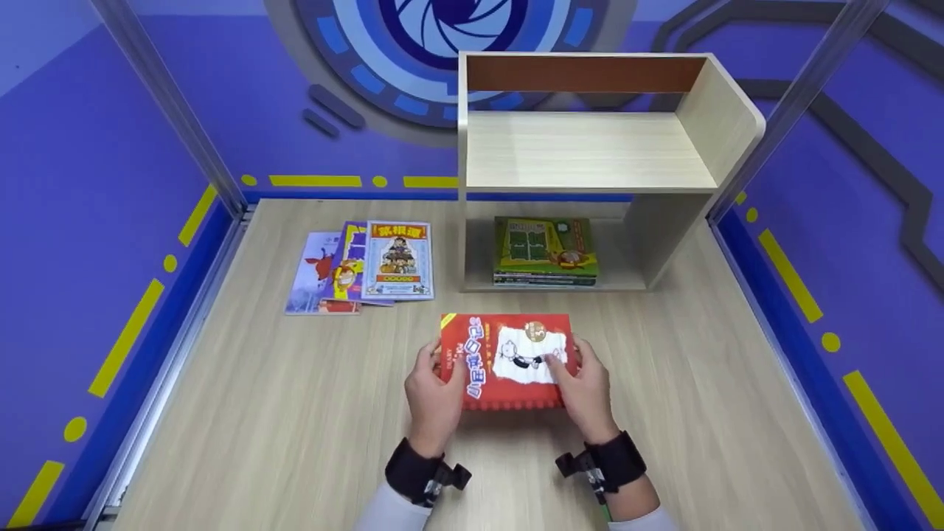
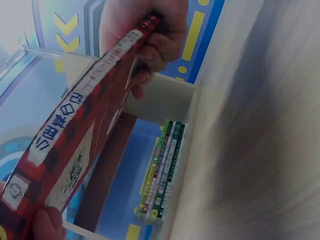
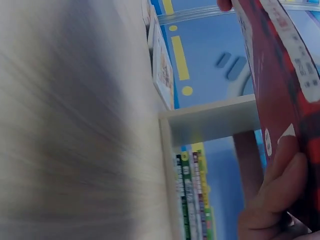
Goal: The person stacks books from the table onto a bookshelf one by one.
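Observation:
Both hands hold a red book with a white cartoon panel on its cover, above the table in front of the shelf. At its left edge, my left hand grips it with the thumb over the cover. My right hand grips the opposite edge, its thumb lying on the white panel. In the left wrist view the spine of the red book shows, with fingers curled under it at the far end. The right wrist view has the red book tilted along its right side, fingers bent beneath.
A wooden shelf stands at the back right. On its lower level lies a stack of books, a green one on top. Back left on the table, three overlapping books lie flat. Purple walls enclose the table.

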### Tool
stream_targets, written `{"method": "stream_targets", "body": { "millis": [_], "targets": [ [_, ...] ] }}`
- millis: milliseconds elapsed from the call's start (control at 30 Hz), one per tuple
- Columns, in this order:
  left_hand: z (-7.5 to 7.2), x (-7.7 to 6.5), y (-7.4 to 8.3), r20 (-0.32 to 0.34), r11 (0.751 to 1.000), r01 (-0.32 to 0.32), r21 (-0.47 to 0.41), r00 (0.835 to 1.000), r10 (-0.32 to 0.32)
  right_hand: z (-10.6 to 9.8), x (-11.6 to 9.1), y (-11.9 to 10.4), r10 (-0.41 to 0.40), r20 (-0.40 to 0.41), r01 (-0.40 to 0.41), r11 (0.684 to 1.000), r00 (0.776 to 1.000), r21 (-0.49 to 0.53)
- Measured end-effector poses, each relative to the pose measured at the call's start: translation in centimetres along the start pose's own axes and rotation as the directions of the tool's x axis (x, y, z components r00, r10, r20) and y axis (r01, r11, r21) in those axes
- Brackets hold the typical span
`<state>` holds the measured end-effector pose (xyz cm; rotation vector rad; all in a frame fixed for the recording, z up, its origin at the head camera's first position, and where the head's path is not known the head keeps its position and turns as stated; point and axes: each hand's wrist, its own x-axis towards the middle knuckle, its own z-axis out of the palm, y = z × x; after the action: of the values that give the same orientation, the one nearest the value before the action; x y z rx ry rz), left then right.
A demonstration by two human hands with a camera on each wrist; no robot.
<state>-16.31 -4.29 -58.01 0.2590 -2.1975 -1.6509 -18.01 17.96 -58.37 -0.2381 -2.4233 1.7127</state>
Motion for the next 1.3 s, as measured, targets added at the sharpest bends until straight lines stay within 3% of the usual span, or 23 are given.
{"method": "stream_targets", "body": {
  "millis": [100, 267, 367, 467, 533, 633, 767, 833, 1000, 1100, 1200, 1300],
  "targets": [
    [0.5, 0.6, 0.9, 0.0, 0.998, -0.059, -0.011, 0.998, 0.059, -0.7, -0.1, -0.7, -0.059, -0.072, 0.057, 0.998, 0.996, -0.037],
    [1.1, 1.5, 2.5, 0.103, 0.987, -0.16, -0.003, 0.982, 0.159, -2.3, 0.2, -1.9, -0.14, -0.127, 0.136, 0.99, 0.982, -0.038],
    [1.4, 2.2, 3.7, 0.179, 0.97, -0.24, 0.033, 0.957, 0.23, -3.8, 0.7, -2.7, -0.191, -0.078, 0.191, 0.982, 0.978, -0.01],
    [1.5, 3.3, 5.1, 0.245, 0.952, -0.305, 0.038, 0.926, 0.287, -5.5, 1.6, -3.7, -0.261, 0.031, 0.262, 0.965, 0.965, -0.006],
    [1.5, 4.2, 6.1, 0.278, 0.941, -0.338, 0.029, 0.907, 0.317, -6.6, 2.4, -4.5, -0.311, 0.111, 0.315, 0.949, 0.944, -0.025],
    [1.6, 5.8, 7.9, 0.331, 0.932, -0.362, -0.008, 0.879, 0.345, -8.0, 4.0, -5.7, -0.4, 0.165, 0.419, 0.902, 0.901, -0.102],
    [2.1, 8.1, 10.3, 0.39, 0.916, -0.401, -0.017, 0.841, 0.375, -9.2, 6.5, -7.4, -0.519, 0.138, 0.536, 0.821, 0.844, -0.196],
    [2.8, 9.3, 11.5, 0.404, 0.896, -0.444, -0.008, 0.818, 0.409, -9.8, 7.8, -8.2, -0.553, 0.119, 0.565, 0.797, 0.825, -0.212],
    [4.5, 12.4, 14.6, 0.456, 0.862, -0.507, 0.011, 0.77, 0.446, -11.5, 11.2, -10.9, -0.544, 0.118, 0.557, 0.809, 0.831, -0.19],
    [5.4, 14.5, 16.6, 0.501, 0.865, -0.502, 0.026, 0.755, 0.423, -12.6, 13.4, -12.8, -0.529, 0.126, 0.544, 0.817, 0.839, -0.192],
    [6.3, 16.8, 17.9, 0.517, 0.856, -0.514, 0.05, 0.747, 0.418, -13.2, 16.1, -13.9, -0.517, 0.143, 0.536, 0.81, 0.844, -0.238],
    [7.0, 19.0, 18.2, 0.525, 0.85, -0.513, 0.12, 0.759, 0.384, -12.6, 18.7, -13.8, -0.494, 0.18, 0.525, 0.79, 0.851, -0.315]
  ]
}}
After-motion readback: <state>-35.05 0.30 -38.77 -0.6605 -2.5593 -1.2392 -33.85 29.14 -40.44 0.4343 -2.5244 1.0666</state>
